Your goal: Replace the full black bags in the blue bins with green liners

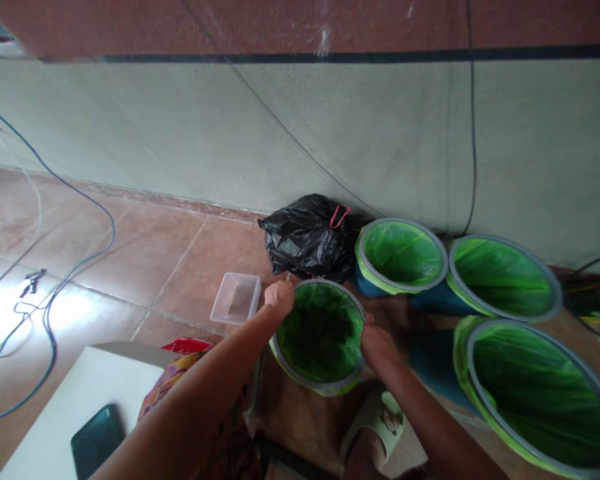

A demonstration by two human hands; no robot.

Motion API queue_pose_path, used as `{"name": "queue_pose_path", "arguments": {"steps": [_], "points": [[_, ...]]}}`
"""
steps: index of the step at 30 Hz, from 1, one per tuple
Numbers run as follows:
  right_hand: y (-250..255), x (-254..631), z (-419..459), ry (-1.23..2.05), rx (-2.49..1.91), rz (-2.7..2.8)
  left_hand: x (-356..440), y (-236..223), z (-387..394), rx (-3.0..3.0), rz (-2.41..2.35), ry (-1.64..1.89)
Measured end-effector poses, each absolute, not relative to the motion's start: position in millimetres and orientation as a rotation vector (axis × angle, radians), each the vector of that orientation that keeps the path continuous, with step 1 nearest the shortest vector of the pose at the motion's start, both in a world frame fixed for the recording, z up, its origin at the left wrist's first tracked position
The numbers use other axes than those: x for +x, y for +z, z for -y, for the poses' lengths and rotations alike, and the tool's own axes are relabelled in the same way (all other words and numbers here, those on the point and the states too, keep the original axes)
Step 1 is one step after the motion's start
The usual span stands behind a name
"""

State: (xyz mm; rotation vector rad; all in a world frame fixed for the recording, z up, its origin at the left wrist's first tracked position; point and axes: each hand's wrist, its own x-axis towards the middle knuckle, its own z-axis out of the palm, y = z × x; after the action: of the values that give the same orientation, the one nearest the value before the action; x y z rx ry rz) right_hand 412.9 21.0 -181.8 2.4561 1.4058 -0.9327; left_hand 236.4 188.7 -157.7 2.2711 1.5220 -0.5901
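Between my two hands stands a trash bin with a grey rim ring and a green bag liner folded out over its edge. My left hand is closed at the bin's left rim, its fingers wrapped at the edge. On the opposite side my right hand grips the right rim, with its fingers partly hidden. The inside of the liner looks dark, and its bottom cannot be made out. A knotted black garbage bag with a pink tie lies just behind the bin.
Three more lined bins stand to the right: one by the wall, one beside it and a nearer one. A clear plastic container lies left. A phone rests on a white surface. Cables cross the floor.
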Motion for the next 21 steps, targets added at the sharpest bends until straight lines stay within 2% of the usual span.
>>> {"name": "queue_pose_path", "arguments": {"steps": [7,11,13,16,18,20,21], "points": [[-169,414,-18,-0.889,2.449,-1.384,231,-157,-182,2.245,-1.528,-0.606],[-148,407,-9,-0.729,2.434,-1.453,228,-144,-177,2.281,-1.507,-0.592],[-142,393,3,-0.786,2.377,-1.574,225,-135,-171,2.348,-1.457,-0.578],[-147,361,35,-1.277,2.361,-1.604,218,-128,-158,2.456,-1.243,-0.572],[-157,336,58,-1.982,2.364,-1.169,212,-128,-145,2.482,-0.935,-0.605],[-169,315,76,-2.278,2.332,-0.867,207,-131,-131,2.461,-0.613,-0.678],[-174,307,80,-2.528,2.368,-0.567,205,-133,-125,2.447,-0.499,-0.721]]}}
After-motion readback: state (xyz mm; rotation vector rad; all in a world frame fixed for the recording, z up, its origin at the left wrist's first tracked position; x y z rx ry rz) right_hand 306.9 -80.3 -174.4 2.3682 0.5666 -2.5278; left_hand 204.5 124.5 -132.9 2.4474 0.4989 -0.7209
